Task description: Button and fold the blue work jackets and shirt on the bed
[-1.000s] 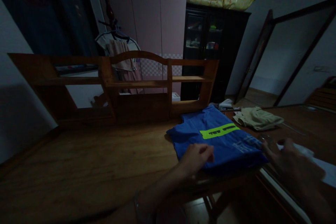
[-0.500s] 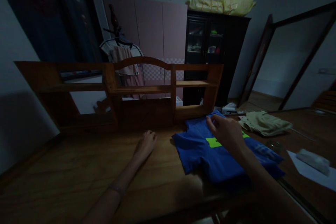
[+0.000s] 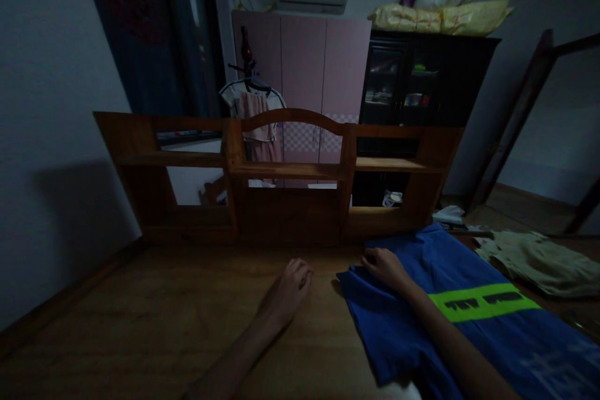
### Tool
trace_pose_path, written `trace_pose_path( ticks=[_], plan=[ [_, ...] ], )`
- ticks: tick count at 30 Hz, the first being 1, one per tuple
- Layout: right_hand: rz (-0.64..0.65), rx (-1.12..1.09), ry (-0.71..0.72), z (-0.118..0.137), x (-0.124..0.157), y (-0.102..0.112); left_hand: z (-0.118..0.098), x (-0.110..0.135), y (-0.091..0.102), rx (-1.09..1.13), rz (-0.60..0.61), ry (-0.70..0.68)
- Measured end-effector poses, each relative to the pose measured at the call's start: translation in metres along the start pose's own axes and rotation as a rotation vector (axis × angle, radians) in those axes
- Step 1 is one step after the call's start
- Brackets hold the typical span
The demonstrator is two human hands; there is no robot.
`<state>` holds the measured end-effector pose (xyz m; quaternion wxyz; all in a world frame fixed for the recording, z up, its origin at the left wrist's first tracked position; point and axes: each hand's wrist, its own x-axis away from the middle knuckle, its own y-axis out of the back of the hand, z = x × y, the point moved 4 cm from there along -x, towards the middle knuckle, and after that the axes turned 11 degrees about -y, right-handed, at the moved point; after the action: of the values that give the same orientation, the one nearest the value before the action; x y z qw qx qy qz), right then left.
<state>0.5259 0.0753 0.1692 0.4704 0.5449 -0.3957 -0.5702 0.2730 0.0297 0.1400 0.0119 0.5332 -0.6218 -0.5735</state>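
Observation:
A blue T-shirt (image 3: 398,337) with a bright yellow-green band and dark lettering lies spread over the right side of the wooden desk (image 3: 187,306). White print shows faintly at its lower right. My right hand (image 3: 387,267) is at the shirt's upper left edge by a sleeve, its fingers curled closed on the cloth; the fingertips are partly hidden. Just left of the shirt, my left hand (image 3: 293,290) is above or on the bare wood, fingers folded in, and no object shows in it.
A wooden shelf unit (image 3: 285,170) runs along the desk's back. Folded pale green cloth (image 3: 539,259) lies to the right, with a white packet (image 3: 449,215) behind it. A wall (image 3: 51,200) borders the left side. Wardrobes stand beyond.
My view has turned left and come closer. My right hand has moved from above the shirt's middle to its upper left edge. The left hand is nearer the shirt, and the shirt's band shows more fully.

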Motion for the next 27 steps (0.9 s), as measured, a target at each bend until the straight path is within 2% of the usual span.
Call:
trace_pose_path(
  ticks=[3,8,13,15,17,22,27],
  plan=[
    [0.086,-0.092,0.088,-0.002,0.0,-0.012,-0.006,0.001,-0.004,0.052,0.039,-0.011],
    [0.206,-0.293,0.171,0.0,0.0,-0.018,-0.009,0.008,-0.013,0.122,0.1,-0.019],
    [0.473,-0.575,0.188,-0.012,-0.001,-0.021,-0.007,0.012,-0.019,0.161,0.131,0.05],
    [0.523,-0.676,0.234,-0.016,-0.002,-0.019,-0.012,0.011,-0.017,0.161,0.13,0.053],
    [0.49,-0.777,0.282,-0.017,-0.002,-0.016,-0.022,0.009,-0.014,0.141,0.137,0.0],
    [0.285,-0.891,0.287,-0.021,-0.006,-0.017,-0.047,0.005,-0.01,0.141,0.176,-0.143],
    [0.231,-0.937,0.237,-0.032,-0.014,-0.028,-0.047,-0.008,-0.022,0.146,0.217,-0.209]
  ],
)
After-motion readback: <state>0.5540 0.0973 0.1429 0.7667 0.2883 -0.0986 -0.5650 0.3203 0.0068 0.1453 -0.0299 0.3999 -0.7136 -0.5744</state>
